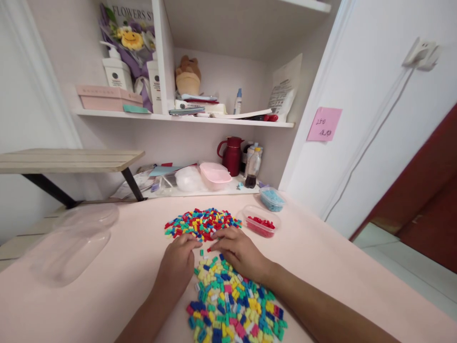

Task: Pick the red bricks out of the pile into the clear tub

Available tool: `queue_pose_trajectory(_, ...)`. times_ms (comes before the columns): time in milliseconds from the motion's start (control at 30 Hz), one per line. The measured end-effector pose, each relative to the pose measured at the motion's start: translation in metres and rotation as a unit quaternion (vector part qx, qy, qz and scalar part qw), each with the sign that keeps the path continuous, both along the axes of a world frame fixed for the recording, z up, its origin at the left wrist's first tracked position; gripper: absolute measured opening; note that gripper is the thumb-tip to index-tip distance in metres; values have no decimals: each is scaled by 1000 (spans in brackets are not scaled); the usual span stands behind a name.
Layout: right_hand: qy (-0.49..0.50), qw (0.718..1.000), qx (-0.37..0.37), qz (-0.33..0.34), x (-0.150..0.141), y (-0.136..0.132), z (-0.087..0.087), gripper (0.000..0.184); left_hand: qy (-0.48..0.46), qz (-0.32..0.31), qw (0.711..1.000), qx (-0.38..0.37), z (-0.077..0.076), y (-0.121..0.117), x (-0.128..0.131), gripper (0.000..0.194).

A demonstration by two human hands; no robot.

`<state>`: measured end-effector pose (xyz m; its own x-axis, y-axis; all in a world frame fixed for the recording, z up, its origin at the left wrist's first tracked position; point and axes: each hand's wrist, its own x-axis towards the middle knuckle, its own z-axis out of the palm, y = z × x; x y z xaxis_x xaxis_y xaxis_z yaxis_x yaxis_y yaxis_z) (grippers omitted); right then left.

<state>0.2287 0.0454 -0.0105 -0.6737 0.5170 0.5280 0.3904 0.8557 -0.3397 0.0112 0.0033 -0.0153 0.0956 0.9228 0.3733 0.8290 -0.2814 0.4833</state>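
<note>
A red brick (209, 249) lies at the fingertips of the right hand (241, 250), on their left side, in the gap between the two piles. The right hand is nearer to it than the left hand (178, 264), which sits just across the gap with its fingers drawn together. The right fingers are curved and slightly apart at the edge of the far pile (203, 221); I cannot tell whether either hand pinches anything (the bricks are tiny here), nor which way the red brick's long axis runs. The near pile (232, 305) spreads below the right wrist: small, blocky, smooth, plastic-looking pieces in yellow, green, blue and pink. Beyond the right hand stands a clear, round-cornered tub (255, 212) of red bricks, all on a matte pale-pink table (143, 247).
</note>
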Motion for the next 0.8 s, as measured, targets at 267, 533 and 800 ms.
queue_pose_trajectory(267,-41,999,0,28,-1,2,0,36,-40,4,999,10,2,-1,-1,44)
queue_pose_trajectory(533,-34,999,7,29,1,4,3,33,-213,105,970,57,11,-5,-7,31)
queue_pose_trajectory(800,66,979,90,-168,36,12,49,30,-332,235,913,9,19,-8,-17,26)
